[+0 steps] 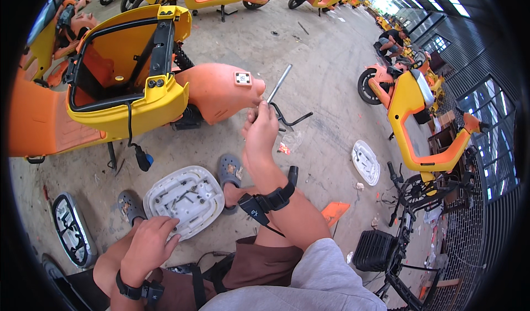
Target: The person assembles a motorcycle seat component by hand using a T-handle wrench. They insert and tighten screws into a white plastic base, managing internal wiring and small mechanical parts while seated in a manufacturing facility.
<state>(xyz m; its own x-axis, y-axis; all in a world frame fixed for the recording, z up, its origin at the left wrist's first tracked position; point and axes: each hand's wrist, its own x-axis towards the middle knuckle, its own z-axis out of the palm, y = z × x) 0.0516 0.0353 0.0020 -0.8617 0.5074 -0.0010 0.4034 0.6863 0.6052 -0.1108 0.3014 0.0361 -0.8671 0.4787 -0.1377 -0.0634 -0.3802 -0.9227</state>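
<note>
My right hand (260, 129) is closed around the lower end of a shiny metal rod (280, 83), right beside the tip of the orange tail (223, 93) of a yellow-and-orange scooter. Whatever its fingers meet at the tail is partly hidden. My left hand (150, 245) hangs over my left knee, its fingers loosely spread at the near left rim of a white plastic pan (211, 217). Several small screws and metal pieces (185, 198) lie in that pan. The scooter's yellow seat bucket (102, 117) stands open on top, a black cable with a connector (144, 161) dangling from it.
A black bent bar (290, 122) and a clear plastic bag (291, 141) lie beyond my right hand. Another white pan (366, 163) and an orange panel (334, 213) are to the right. A black-rimmed shell (73, 231) lies left. More scooters (408, 123) surround me; a person (392, 41) crouches far right.
</note>
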